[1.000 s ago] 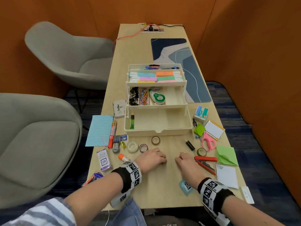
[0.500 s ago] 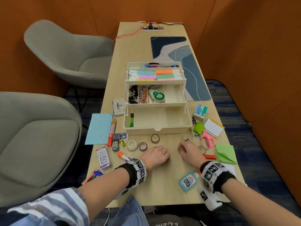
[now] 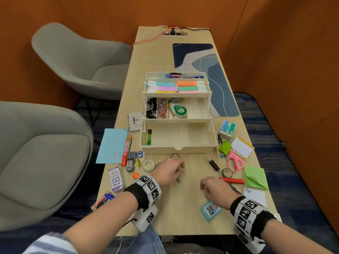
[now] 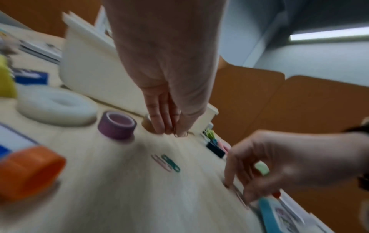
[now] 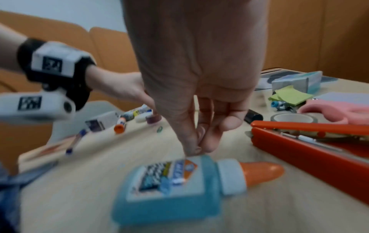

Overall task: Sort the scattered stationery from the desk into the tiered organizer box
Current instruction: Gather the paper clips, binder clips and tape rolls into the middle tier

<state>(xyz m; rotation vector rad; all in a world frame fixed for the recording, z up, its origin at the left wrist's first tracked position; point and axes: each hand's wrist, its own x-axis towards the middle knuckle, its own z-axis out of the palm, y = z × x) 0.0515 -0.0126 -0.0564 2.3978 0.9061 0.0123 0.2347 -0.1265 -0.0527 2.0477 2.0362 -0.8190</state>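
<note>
The cream tiered organizer [image 3: 178,149] stands open mid-desk, its bottom tier holding only a green marker [image 3: 149,137]. In front of it my left hand [image 3: 180,168] points its fingers down and pinches a thin red paper clip [image 4: 175,134] against the desk. A green and a pink paper clip [image 4: 167,163] lie loose just behind that hand. My right hand [image 3: 201,186] is curled, thumb and forefinger pinched together [image 5: 196,148] at a thin pinkish clip on the desk [image 4: 240,197], right beside the blue glue bottle [image 5: 173,186].
Tape rolls [image 3: 149,165] and a purple roll [image 4: 116,125] sit left of my left hand. A red stapler [image 3: 232,180], pink scissors [image 3: 234,162] and green notes [image 3: 255,177] crowd the right side. Two grey chairs [image 3: 45,162] stand left of the desk.
My right hand reached forward toward the black clip, then drew back beside the glue bottle. My left hand slid forward and turned its fingertips down onto a paper clip.
</note>
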